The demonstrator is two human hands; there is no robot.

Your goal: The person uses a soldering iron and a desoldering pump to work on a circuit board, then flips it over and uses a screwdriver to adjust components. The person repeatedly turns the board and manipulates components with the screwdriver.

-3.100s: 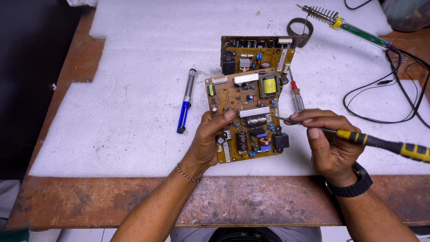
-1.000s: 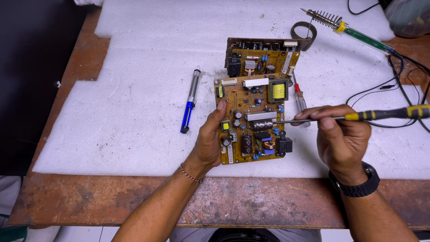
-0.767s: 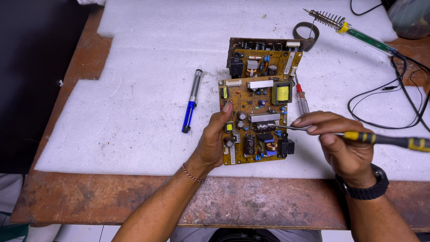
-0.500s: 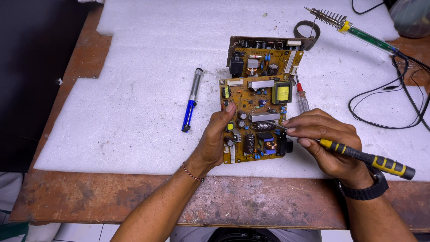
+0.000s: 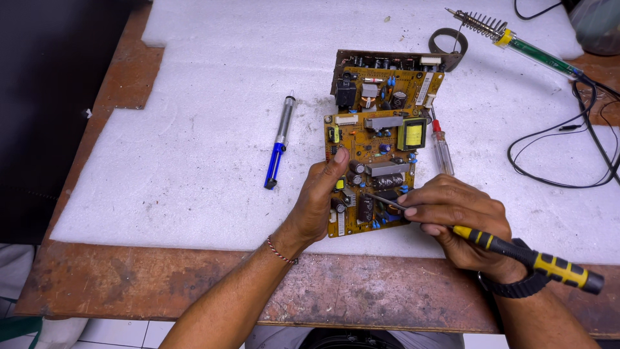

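The right hand (image 5: 462, 216) is closed around a screwdriver with a black-and-yellow ribbed handle and thin steel shaft (image 5: 526, 255), its tip set among the parts near the lower middle of a yellow-brown printed circuit board crowded with capacitors, coils and a yellow-wrapped transformer (image 5: 371, 171). The left hand (image 5: 320, 200) grasps the board's left edge, thumb lying on its face, the board resting flat on a sheet of white, slightly pitted foam (image 5: 194, 129) near the front of a worn, rusty-brown wooden table (image 5: 129, 284). The likeliest trouble, as I judge it, is the slim tip skidding off a rounded component and scraping a neighbouring part or bending its legs, since the parts stand close together; the soft foam could also let the board rock if pressed off-centre. A second, darker board (image 5: 387, 84) lies just behind the first, touching or overlapping it. A blue-and-silver tube-shaped desoldering pump (image 5: 279, 143) lies well to the left, a small clear-handled screwdriver with a red collar (image 5: 442, 148) just beside the board's right edge, and a green-handled soldering iron with a coiled wire guard (image 5: 510, 39) with its black cable (image 5: 568, 148) at the far right.
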